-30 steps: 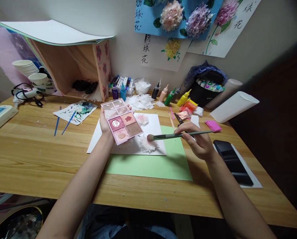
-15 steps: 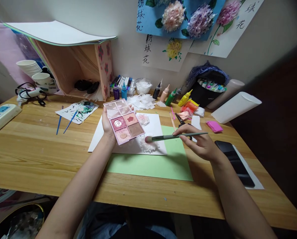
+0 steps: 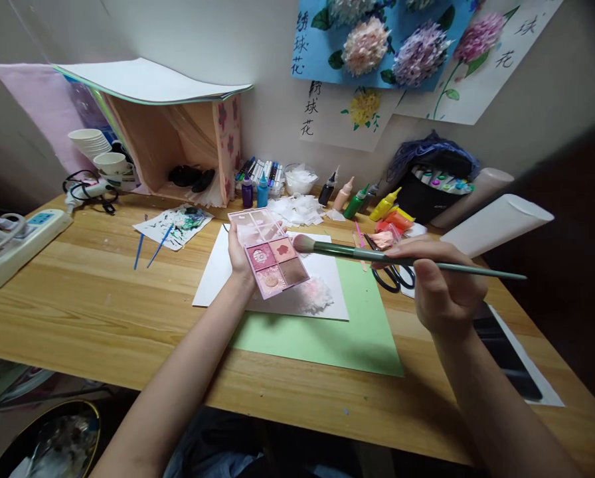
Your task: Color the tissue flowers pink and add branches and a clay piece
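Left hand (image 3: 240,255) fingers grip the raised palette (image 3: 269,251); right hand (image 3: 439,285) fingers pinch the level brush (image 3: 397,257).

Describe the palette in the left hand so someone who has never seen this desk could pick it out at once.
Start at the wooden desk, then find the white sheet overlapping a green sheet at its middle. Just above the white sheet, the left hand holds up the palette, a flat clear-pink case. It alone has a grid of pink, rose and brown pans, and the bristles of a green-handled brush are right beside it.

A home craft corner. Paper-flower pictures (image 3: 377,46) hang above a wooden bench (image 3: 78,299). Paint bottles (image 3: 360,199), markers (image 3: 260,171) and paper scraps (image 3: 297,209) line the wall.
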The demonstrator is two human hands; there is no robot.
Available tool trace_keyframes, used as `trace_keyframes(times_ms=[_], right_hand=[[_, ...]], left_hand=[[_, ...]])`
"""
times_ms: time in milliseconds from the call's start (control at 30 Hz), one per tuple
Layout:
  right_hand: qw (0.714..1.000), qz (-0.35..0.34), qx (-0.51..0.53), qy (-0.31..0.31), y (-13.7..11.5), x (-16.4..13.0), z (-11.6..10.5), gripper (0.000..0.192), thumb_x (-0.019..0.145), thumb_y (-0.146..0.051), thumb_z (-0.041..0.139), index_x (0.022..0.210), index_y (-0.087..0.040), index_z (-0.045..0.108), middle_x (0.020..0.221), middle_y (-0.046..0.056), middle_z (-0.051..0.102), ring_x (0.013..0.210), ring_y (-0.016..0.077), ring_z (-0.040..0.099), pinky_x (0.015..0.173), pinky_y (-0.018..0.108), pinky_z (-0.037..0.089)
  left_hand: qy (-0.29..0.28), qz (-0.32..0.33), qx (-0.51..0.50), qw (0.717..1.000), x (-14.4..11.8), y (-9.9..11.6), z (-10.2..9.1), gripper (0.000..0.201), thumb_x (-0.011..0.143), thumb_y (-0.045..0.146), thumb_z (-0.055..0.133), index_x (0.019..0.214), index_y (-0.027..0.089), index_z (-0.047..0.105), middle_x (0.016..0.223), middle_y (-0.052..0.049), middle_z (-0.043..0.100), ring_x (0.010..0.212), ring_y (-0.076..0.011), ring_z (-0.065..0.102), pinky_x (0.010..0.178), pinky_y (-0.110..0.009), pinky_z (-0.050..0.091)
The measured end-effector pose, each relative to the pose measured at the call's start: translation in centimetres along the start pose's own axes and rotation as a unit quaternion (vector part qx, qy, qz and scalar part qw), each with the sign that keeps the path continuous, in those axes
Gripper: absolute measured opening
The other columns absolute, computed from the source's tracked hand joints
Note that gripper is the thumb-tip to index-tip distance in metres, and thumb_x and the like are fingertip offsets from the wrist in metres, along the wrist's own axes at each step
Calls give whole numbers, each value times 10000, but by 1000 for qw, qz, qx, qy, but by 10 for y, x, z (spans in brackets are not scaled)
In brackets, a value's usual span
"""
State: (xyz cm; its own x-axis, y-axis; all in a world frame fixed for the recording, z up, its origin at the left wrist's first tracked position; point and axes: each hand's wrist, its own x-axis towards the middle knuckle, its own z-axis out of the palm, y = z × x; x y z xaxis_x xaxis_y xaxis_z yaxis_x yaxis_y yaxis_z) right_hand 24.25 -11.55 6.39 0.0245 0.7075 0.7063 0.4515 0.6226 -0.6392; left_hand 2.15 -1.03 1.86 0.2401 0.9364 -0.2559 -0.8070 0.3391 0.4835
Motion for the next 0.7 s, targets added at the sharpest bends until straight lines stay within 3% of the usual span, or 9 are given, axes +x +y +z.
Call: trace_keyframes(times_ms=[167, 367, 700], right_hand=[[992, -95, -23, -85, -15, 15, 31, 222, 900, -354, 474, 892, -261, 676, 706, 46, 676, 678, 213, 619, 639, 378, 489], [969, -170, -32, -178, -25, 22, 51, 179, 877, -186, 475, 872, -219, 651, 678, 34, 652, 624, 169, 580, 562, 305, 476], [972, -100, -10, -213, -22, 29, 49, 196, 890, -159, 439, 803, -211, 608, 686, 19, 597, 633, 150, 550, 582, 296, 437]], left_hand=[[-3, 8, -25, 1000, -1, -2, -1, 690, 818, 651, 340, 1131, 95, 603, 905, -147, 707, 810, -263, 671, 809, -413, 510], [23, -27, -45, 998, 1, 1, -7, 739, 779, 714, 326, 1023, 92, 641, 770, -136, 693, 721, -265, 658, 768, -426, 513], [38, 32, -65, 997, -3, 4, -1, 679, 821, 680, 305, 1033, 118, 623, 792, -109, 687, 733, -239, 659, 765, -381, 509]])
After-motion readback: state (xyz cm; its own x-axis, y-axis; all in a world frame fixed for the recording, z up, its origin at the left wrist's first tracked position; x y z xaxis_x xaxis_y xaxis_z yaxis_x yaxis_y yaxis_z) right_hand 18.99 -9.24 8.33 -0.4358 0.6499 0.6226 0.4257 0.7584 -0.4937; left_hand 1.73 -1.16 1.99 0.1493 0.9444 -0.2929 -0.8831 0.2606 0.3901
